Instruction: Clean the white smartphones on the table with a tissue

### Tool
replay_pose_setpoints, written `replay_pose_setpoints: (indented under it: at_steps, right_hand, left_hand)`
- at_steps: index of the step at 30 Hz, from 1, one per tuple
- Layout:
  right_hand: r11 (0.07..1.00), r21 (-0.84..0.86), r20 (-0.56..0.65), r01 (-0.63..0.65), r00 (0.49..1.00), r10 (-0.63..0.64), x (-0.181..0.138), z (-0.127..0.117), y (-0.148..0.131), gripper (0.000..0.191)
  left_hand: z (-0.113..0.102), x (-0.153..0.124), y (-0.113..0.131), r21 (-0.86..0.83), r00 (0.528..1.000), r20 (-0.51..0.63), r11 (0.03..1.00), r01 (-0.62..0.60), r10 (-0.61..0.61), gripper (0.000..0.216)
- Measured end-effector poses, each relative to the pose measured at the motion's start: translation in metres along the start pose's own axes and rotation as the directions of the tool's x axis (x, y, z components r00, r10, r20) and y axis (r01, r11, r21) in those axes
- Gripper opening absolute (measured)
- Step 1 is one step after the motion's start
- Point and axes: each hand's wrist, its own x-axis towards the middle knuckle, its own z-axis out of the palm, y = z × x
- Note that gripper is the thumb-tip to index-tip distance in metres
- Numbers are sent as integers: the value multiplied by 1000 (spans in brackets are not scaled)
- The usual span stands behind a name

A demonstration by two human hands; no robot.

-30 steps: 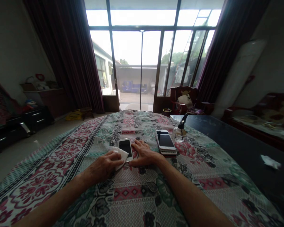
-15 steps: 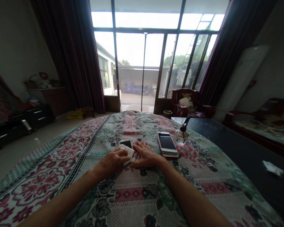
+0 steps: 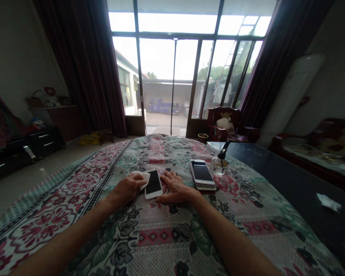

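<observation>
Two hands rest on a flowered cloth (image 3: 166,237). The left hand (image 3: 126,190) pinches a folded white wipe (image 3: 143,178). Just to its right a white phone (image 3: 153,183) lies screen-up. The right hand (image 3: 175,189) lies flat, fingers spread, bracing the phone's right edge. Wiping probably goes best in light strokes along the phone's long axis, which points away from the person, its far end tipped slightly left.
</observation>
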Motion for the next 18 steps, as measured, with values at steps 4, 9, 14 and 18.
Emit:
replay_pose_setpoints:
  at_steps: [4, 9, 14, 18]
  right_hand:
    - [1000, -4, -15, 11, 1000, -11, 0, -1, 0, 104]
    - [1000, 3, 12, -4, 1000, 3, 0, -2, -2, 105]
    - [1000, 23, 6, -21, 1000, 20, -2, -2, -4, 114]
    - [1000, 31, 8, -4, 1000, 4, -3, -2, -4, 113]
  left_hand:
    - [4, 18, -15, 27, 994, 7, 994, 109, -109, 38]
    - [1, 15, -6, 72, 991, 25, 989, 126, -128, 34]
    - [-10, -5, 20, 42, 996, 79, 998, 46, -49, 33]
    - [-13, -9, 28, 32, 995, 87, 999, 41, -43, 34]
